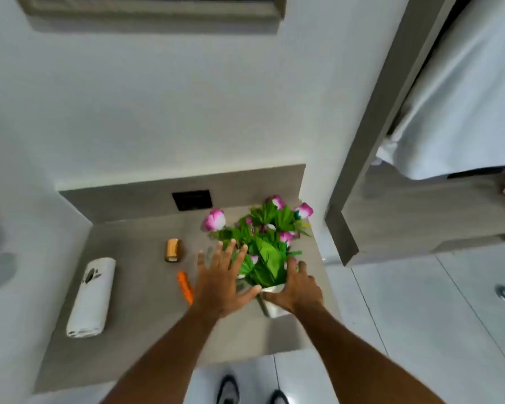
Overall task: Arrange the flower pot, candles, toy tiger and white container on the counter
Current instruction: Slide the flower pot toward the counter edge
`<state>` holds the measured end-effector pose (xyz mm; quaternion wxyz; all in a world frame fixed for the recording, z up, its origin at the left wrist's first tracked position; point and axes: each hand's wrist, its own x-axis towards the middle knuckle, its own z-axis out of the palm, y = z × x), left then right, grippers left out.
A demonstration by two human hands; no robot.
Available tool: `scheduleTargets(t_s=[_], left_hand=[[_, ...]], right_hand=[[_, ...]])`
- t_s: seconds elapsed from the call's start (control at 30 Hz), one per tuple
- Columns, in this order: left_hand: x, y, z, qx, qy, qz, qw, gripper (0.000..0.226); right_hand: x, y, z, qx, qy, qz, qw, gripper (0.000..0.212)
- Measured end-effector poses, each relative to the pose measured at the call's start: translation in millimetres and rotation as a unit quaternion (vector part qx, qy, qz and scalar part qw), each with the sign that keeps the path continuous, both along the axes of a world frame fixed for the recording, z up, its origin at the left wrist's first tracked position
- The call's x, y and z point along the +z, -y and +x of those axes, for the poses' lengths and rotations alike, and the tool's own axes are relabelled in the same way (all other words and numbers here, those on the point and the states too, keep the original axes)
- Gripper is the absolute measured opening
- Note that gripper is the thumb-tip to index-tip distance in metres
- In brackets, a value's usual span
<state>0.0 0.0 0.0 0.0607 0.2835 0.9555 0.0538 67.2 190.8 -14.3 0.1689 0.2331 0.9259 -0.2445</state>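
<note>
A flower pot [270, 306] with green leaves and pink-white buds stands on the right part of the grey counter [146, 339]. My right hand [296, 290] grips the pot's white rim from the right. My left hand [222, 279] hovers with spread fingers just left of the pot, its thumb near the rim. A gold candle [173, 250] lies on its side further left. An orange toy tiger [185, 287] is partly hidden behind my left hand. The white container [91, 297] lies on its side at the left.
A white wall rises behind and to the left of the counter, with a black socket plate [192, 200] on the backsplash. A grey door frame [370, 135] stands close on the right. White floor tiles and my shoes [228, 389] are below the front edge.
</note>
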Motion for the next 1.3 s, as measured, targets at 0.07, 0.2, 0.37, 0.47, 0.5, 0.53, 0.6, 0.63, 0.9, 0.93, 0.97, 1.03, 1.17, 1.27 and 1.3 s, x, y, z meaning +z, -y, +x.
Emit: scheduleTargets(t_s=[0.07,0.2,0.37,0.47,0.5,0.53,0.6,0.63,0.9,0.93,0.97,1.03,1.17,1.27,1.3], left_hand=[[-30.8,-2.9,4.3,-0.01,0.036,-0.023,0.999,0.089],[-71.8,-1.7,-4.2,-0.005,0.059,-0.063,0.996,0.081],[-86.4,-17.7,-28.4,-0.015,0.069,-0.076,0.995,0.083],[-104.8,-39.0,-46.6,-0.014,0.091,-0.059,0.994,0.087],[-113.2,-47.3,-53.1,-0.012,0.096,-0.055,0.994,0.088],[-119.6,-53.3,-58.7,-0.012,0.106,-0.055,0.993,0.089],[-137.3,-63.3,-70.3,-0.004,0.102,-0.05,0.994,0.089],[-144.5,-66.5,-76.5,0.004,0.101,-0.05,0.994,0.09],[-179.2,-78.9,-108.2,0.034,0.064,0.004,0.997,0.096],[-181.4,-79.8,-108.4,0.033,0.055,0.011,0.998,0.096],[-183.5,-80.3,-108.4,0.033,0.048,0.014,0.998,0.096],[-185.6,-80.5,-108.0,0.033,0.037,0.02,0.999,0.096],[-184.1,-79.5,-109.3,0.031,0.028,0.029,0.999,0.095],[-183.2,-79.0,-108.5,0.035,0.031,0.028,0.999,0.095],[-183.0,-78.8,-108.6,0.036,0.03,0.031,0.998,0.095]], right_hand=[[-18.9,8.8,-0.2,-0.026,0.032,-0.006,0.999,0.137],[-46.1,18.7,-1.4,-0.108,0.029,-0.031,0.993,0.126],[-63.5,2.6,-15.7,-0.251,-0.098,-0.057,0.961,0.095],[-76.1,-9.7,-23.3,-0.345,-0.191,-0.058,0.917,0.085],[-80.5,-13.8,-26.9,-0.373,-0.219,-0.068,0.899,0.084],[-82.1,-15.3,-30.9,-0.394,-0.245,-0.082,0.882,0.083],[-91.7,-20.9,-43.2,-0.415,-0.286,-0.089,0.859,0.083],[-95.9,-23.6,-51.7,-0.417,-0.302,-0.088,0.853,0.083],[-129.1,-43.9,-133.2,-0.362,-0.371,-0.082,0.851,0.081],[-132.7,-46.2,-142.3,-0.36,-0.378,-0.089,0.848,0.082],[-136.4,-48.1,-150.1,-0.356,-0.383,-0.099,0.847,0.083],[-142.3,-53.3,-162.2,-0.346,-0.389,-0.109,0.847,0.087],[-150.5,-61.7,-174.2,-0.337,-0.386,-0.121,0.85,0.098],[-157.6,-62.4,-176.0,-0.331,-0.394,-0.119,0.849,0.095],[-158.5,-61.7,-175.5,-0.325,-0.401,-0.117,0.849,0.093]])
